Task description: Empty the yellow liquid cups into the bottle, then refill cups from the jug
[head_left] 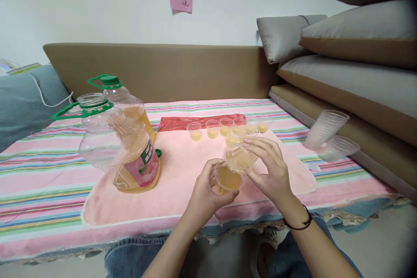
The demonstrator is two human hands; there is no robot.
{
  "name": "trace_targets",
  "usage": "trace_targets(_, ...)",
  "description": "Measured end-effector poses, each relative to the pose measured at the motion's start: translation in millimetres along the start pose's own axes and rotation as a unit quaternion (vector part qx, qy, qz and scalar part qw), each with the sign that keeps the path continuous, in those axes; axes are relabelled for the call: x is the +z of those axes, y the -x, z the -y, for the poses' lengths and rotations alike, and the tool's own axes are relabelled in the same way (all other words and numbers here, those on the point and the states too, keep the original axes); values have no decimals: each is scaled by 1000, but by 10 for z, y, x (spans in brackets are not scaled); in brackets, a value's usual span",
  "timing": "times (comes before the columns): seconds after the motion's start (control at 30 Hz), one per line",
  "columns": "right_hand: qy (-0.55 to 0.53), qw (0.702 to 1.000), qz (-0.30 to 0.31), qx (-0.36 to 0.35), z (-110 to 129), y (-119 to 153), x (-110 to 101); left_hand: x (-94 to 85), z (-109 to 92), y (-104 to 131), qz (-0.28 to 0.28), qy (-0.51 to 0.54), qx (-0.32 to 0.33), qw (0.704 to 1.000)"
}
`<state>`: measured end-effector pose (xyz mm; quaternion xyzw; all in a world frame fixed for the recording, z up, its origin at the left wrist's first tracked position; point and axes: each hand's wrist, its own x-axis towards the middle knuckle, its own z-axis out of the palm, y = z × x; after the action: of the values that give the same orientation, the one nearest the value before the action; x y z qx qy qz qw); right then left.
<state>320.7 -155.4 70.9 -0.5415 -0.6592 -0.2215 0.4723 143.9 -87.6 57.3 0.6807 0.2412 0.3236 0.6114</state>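
Observation:
My left hand [211, 186] is wrapped around a clear plastic cup [228, 178] that holds yellowish liquid, low over the pink mat. In my right hand [272, 165], a second clear plastic cup [238, 157] is tilted above the first, the two rims close together or touching. I cannot tell how much liquid is in the tilted one. Just beyond my hands stand several small clear cups [213, 129] with a little yellow liquid in each. To the left, a large uncapped bottle [130, 156] with a pink label and green handle is partly filled with yellow liquid.
A second bottle [125, 100], green-capped, stands behind the first. A red plastic wrapper [176, 124] lies behind the cups. Stacked cups [325, 130] lean at the right, beside piled cushions [352, 65]. The pink mat [130, 210] covers part of a striped cloth [39, 191].

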Motion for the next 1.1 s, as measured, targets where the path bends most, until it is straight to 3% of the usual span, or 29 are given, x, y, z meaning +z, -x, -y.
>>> trace_targets(0.37,29,999,1,-44,18,-22,-8,12,-31,-1,-4,10,1,1000)
trace_targets(1.1,118,971,-50,-202,101,-126,-100,4,8,17,4,13,18,1000)
